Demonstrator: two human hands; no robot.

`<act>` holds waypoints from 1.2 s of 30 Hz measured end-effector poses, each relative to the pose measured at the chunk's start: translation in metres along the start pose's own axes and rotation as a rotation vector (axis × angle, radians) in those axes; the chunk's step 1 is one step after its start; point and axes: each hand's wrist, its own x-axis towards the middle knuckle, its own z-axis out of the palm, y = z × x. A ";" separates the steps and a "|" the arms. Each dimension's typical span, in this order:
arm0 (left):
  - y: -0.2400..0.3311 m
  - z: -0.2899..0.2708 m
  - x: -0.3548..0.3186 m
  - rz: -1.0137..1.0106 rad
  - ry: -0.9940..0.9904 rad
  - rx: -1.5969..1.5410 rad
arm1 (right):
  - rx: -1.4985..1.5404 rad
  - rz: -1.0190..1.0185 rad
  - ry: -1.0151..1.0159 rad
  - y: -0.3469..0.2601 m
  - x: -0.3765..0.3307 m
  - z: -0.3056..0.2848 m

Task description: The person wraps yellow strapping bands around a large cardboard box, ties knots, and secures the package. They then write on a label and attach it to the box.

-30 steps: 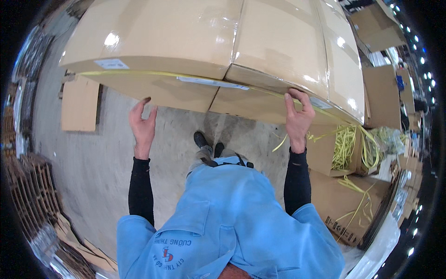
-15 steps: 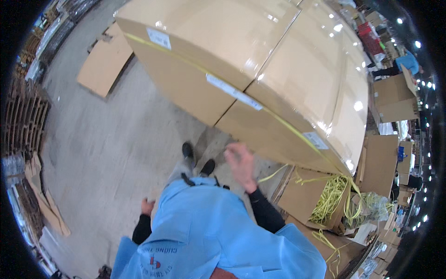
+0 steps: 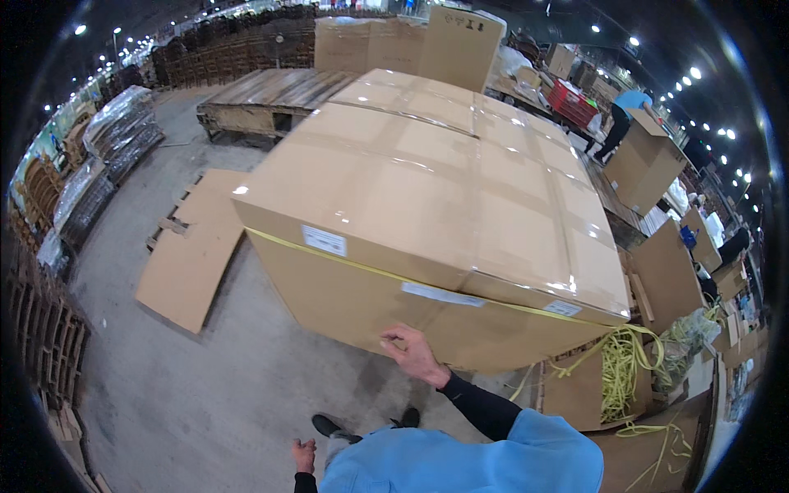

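In front of me stands a large block of taped cardboard cartons point(image 3: 394, 156), with shiny clear tape across their tops. A yellow strap point(image 3: 370, 267) runs along the front just below the top edge, passing under white labels point(image 3: 444, 294). My right hand point(image 3: 413, 355) is at the lower front face of the cartons, fingers loosely bent and apart, holding nothing; whether it touches the cardboard I cannot tell. Low by my side, my left hand point(image 3: 304, 454) hangs over the floor with its fingers loosely parted and nothing visible in them.
Flat cardboard point(image 3: 185, 263) lies on the floor at left. A wooden pallet platform point(image 3: 263, 103) stands behind. Tangled yellow strapping point(image 3: 620, 378) fills a box at right. Stacked wooden pieces point(image 3: 45, 329) line the left edge. A person in blue point(image 3: 629, 107) works at the far right.
My view has tilted up, showing more of the carton tops and the far hall. My right hand now appears in front of the cartons' lower face instead of over the floor.
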 end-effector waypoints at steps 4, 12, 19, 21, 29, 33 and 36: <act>0.036 -0.057 0.078 0.087 0.043 0.148 | -0.004 -0.003 -0.049 -0.029 0.024 0.080; 0.084 -0.149 0.164 0.185 0.100 0.257 | -0.265 -0.225 0.455 -0.075 0.124 0.064; 0.144 -0.148 0.243 0.056 -0.042 0.491 | -0.515 -0.216 0.731 -0.072 0.255 -0.014; 0.163 -0.149 0.273 0.042 -0.079 0.528 | -0.651 -0.130 0.653 -0.059 0.292 -0.010; 0.298 -0.194 0.389 0.103 -0.089 0.705 | -0.900 0.139 0.518 -0.031 0.387 0.004; 0.369 -0.190 0.459 0.367 0.010 0.873 | -0.943 0.214 0.540 -0.030 0.403 0.000; 0.429 -0.162 0.518 0.057 -0.018 0.657 | -0.995 0.262 0.550 -0.031 0.403 -0.002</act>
